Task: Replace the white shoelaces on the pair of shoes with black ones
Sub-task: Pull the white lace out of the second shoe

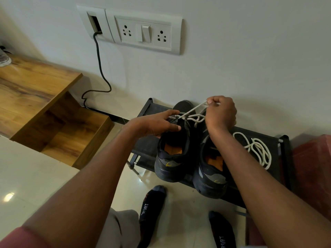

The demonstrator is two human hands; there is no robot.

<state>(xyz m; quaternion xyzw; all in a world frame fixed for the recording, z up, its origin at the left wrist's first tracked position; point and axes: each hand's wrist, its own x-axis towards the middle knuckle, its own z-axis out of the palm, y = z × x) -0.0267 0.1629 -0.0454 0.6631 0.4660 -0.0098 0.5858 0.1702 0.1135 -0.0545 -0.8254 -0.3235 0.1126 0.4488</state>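
Observation:
Two black shoes with orange insoles stand side by side, heels toward me, on a low black rack (276,140). My left hand (157,123) grips the upper of the left shoe (172,158) near its eyelets. My right hand (221,112) is closed on the end of a white lace (192,110), pulled up taut from that shoe's eyelets. The right shoe (210,178) sits under my right forearm and shows no lace. A loose white lace (258,149) lies coiled on the rack, right of the shoes. No black laces are visible.
A wooden stepped unit (44,108) stands at the left. A socket plate (145,33) is on the wall, with a dark cable (99,68) running down to the floor. A red object (313,167) sits right of the rack. My socked feet (152,208) rest on the tiled floor.

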